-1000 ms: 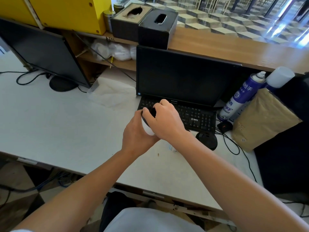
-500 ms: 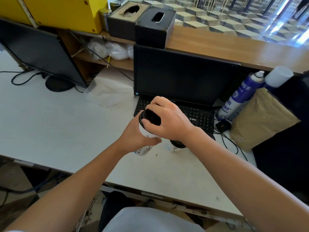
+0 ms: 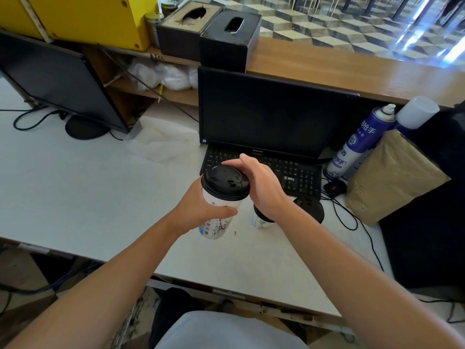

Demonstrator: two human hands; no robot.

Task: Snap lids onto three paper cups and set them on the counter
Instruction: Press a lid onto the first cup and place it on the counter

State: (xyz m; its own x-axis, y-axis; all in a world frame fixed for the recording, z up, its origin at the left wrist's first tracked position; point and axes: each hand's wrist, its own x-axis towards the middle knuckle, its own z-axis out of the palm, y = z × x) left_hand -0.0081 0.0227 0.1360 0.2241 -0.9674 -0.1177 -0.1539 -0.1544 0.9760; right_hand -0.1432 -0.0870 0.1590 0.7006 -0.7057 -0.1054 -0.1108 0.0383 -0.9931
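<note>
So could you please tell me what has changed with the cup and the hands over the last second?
The right hand, earlier pressing down over the black plastic lid, has slid off to its side and opened. The left hand keeps gripping the white paper cup, lifted closer. The second lidded cup stayed put.

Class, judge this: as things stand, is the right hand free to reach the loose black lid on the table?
Probably yes. The right hand is open beside the lidded cup held by the left hand, and the loose black lid lies uncovered just right of it.
</note>
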